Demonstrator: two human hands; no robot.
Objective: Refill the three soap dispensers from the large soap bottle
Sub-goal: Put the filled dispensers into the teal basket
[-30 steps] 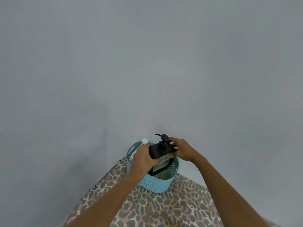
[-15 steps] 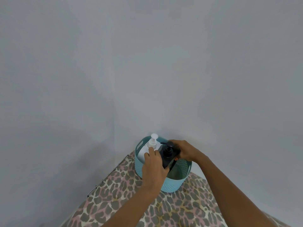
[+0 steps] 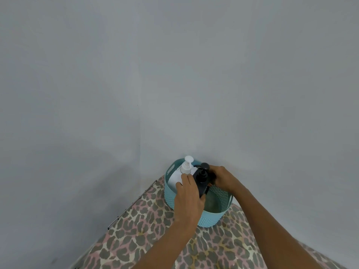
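My left hand [image 3: 187, 199] was curled round one side of the black soap dispenser [image 3: 202, 180]. My right hand [image 3: 223, 178] held it from the other side, near the pump top. The dispenser was in the blue basket [image 3: 210, 218], with its pump poking up. A white soap dispenser [image 3: 186, 168] stood just beside it in the basket. The basket sat on a spotted cloth [image 3: 155, 239], close to the grey wall [image 3: 174, 74].

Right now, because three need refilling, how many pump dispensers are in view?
2. The white dispenser stands at the rear left of the basket; the black dispenser, right of it, is held by the left hand and right hand. A third may be hidden behind them.
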